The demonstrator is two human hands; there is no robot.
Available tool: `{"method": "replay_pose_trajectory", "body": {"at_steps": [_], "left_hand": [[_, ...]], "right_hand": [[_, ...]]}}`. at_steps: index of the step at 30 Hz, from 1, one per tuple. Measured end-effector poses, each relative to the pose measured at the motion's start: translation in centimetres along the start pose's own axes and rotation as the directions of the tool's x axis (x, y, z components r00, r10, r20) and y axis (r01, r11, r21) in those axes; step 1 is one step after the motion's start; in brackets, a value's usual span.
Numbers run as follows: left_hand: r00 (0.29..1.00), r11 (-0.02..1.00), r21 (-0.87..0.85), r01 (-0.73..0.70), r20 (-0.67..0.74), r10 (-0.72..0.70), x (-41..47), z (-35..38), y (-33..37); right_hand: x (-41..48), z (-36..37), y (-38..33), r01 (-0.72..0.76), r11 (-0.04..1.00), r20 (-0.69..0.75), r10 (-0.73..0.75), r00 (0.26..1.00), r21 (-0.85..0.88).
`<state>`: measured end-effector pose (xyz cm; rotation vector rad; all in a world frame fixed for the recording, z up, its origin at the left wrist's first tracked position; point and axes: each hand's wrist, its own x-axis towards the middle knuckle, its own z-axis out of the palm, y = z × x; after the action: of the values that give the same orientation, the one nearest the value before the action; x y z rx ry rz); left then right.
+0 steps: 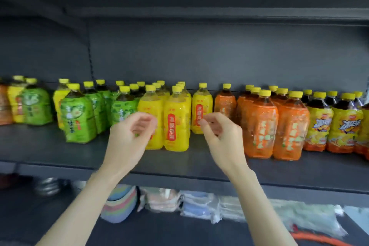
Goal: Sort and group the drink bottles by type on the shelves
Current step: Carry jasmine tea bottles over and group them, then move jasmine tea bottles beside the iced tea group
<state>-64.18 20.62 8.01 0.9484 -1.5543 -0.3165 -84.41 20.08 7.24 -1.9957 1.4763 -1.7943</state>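
Two bare forearms come up from the bottom edge, and the left hand [132, 133] hangs in front of the shelf, fingers curled loosely with nothing between them. The right hand [218, 133] mirrors it, thumb and fingertips near one another but clamped on nothing. Between them stand the yellow plastic bottles with red label strips and yellow caps [176, 121], upright on the dark grey metal shelf [60, 152], caps up, long axis vertical, labels facing out. One lone yellow bottle [202, 109] sits further back, apart from its group, just behind the right fingertips. I'd say that's the one to take: grip the body low, keep it upright, slide it in beside its kin. Green-labelled bottles [77, 118] stand to the left, orange-wrapped bottles [259, 124] to the right.
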Motion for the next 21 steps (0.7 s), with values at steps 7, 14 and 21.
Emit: {"method": "replay_pose_trajectory", "body": {"at_steps": [7, 14, 21], "left_hand": [[0.993, 0.988, 0.114, 0.103, -0.066, -0.096, -3.1, -16.7, -7.0], [0.991, 0.977, 0.189, 0.095, -0.107, -0.075, 0.4, -26.6, -11.9], [0.993, 0.955, 0.291, 0.055, -0.118, -0.021, 5.5, -32.8, -19.8]], "right_hand": [[-5.1, 16.0, -9.1, 0.04, 0.996, 0.131, -0.05, 0.99, 0.08], [-3.3, 26.1, -15.0, 0.082, 0.99, 0.186, -0.102, 0.977, 0.113], [-0.3, 36.7, -16.1, 0.085, 0.987, 0.171, -0.108, 0.979, 0.135]]}}
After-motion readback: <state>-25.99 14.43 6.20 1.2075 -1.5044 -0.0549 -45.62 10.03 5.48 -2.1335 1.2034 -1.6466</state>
